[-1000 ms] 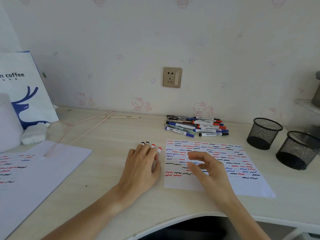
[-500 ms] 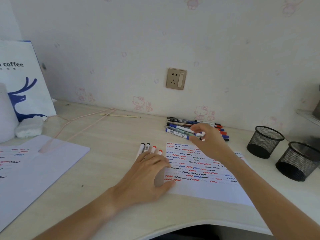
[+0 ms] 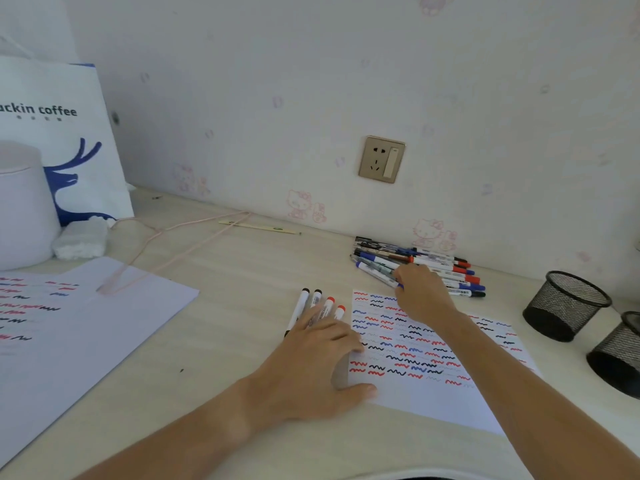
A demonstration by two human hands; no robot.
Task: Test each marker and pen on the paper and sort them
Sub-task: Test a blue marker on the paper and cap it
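**Marker pile being reached for the next test**

Marker pile [image 3: 420, 266] lying at the back of the desk, just behind the test paper [image 3: 429, 362], close under the wall socket [image 3: 381, 159]. Right hand [image 3: 420, 294] now resting on the near edge of that pile, having travelled there from above the paper a second ago; half a second ago already arriving at the pens. Fingers curling down among the barrels, probably closing on a blue-capped one, though the grip itself is hidden behind the knuckles, so cannot tell whether anything is pinched yet.

Left hand [image 3: 320, 362] lying flat on the desk, just left of the paper, thumb pressing the paper's near left edge, fingers spread and straight, partly covering four tested markers [image 3: 317, 306] set in a row just left of the paper: two black caps, two red. Having shifted slightly toward the paper since a second ago, steadying the sheet.

Paper already carrying many rows of red, blue and black squiggles. Two mesh pen cups [image 3: 568, 304] standing right of the paper, apparently holding nothing so far.

Meaning for the task: picking of another pen beginning, with a scribble on the paper and sorting likely following. Many pens remaining in the pile.
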